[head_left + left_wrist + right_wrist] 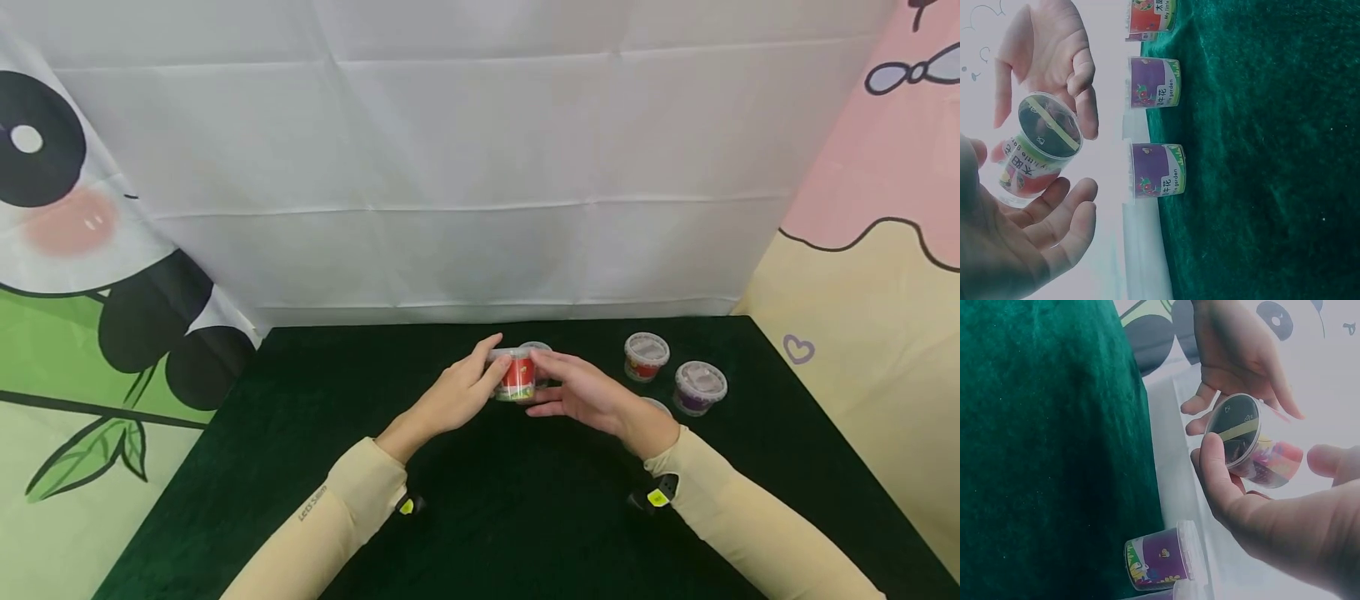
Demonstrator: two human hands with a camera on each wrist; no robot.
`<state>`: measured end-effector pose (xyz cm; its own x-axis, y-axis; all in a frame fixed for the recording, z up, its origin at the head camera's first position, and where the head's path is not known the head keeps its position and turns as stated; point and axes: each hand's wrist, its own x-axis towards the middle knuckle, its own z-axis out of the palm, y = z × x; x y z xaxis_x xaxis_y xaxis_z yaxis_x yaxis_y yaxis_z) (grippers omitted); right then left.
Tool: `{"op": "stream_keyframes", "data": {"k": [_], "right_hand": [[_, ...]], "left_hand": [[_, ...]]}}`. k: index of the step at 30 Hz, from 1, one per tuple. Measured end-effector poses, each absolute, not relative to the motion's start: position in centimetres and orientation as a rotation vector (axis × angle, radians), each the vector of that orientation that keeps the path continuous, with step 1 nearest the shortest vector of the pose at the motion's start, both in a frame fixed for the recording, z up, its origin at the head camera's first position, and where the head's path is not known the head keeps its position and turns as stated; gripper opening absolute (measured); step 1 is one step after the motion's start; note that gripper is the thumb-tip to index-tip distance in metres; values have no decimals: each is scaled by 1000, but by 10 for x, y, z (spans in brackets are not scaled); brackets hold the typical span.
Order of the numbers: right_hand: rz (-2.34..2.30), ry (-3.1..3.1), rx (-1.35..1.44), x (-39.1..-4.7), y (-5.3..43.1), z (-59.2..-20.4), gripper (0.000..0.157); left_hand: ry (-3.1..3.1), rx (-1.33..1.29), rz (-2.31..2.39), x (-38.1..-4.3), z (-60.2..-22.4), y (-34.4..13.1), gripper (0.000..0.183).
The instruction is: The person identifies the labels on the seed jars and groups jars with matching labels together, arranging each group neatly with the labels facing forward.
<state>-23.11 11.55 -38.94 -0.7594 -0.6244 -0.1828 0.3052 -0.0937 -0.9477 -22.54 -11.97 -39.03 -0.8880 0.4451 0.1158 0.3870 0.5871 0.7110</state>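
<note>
A clear plastic cup with a red label and a pale lid (517,379) is held up between both hands. In the left wrist view its see-through base (1050,125) shows dark contents and a yellow strip. My left hand (457,387) grips the cup from the left, thumb on the near side. My right hand (592,396) holds it from the right; in the right wrist view its index finger bends over the base edge. Another lidded cup (536,345) stands behind the held one, mostly hidden.
On the dark green cloth (465,517), at the right, stand a red-labelled cup (646,357) and a purple-labelled cup (700,388). The rim of another cup (658,406) shows behind the right wrist. A white curtain (480,167) hangs behind the table.
</note>
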Motion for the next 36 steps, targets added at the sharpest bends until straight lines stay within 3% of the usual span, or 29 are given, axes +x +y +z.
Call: {"op": "stream_keyframes", "data": {"k": [27,36], "right_hand": [[-1923,1579,-351,-231,113,-392,64],[-1950,1574,-342,-231,110,-392,56]], "left_hand": [[2798,843,1221,-227,-389,-123,54],[2784,788,1251,-221,-389,-118,53]]}}
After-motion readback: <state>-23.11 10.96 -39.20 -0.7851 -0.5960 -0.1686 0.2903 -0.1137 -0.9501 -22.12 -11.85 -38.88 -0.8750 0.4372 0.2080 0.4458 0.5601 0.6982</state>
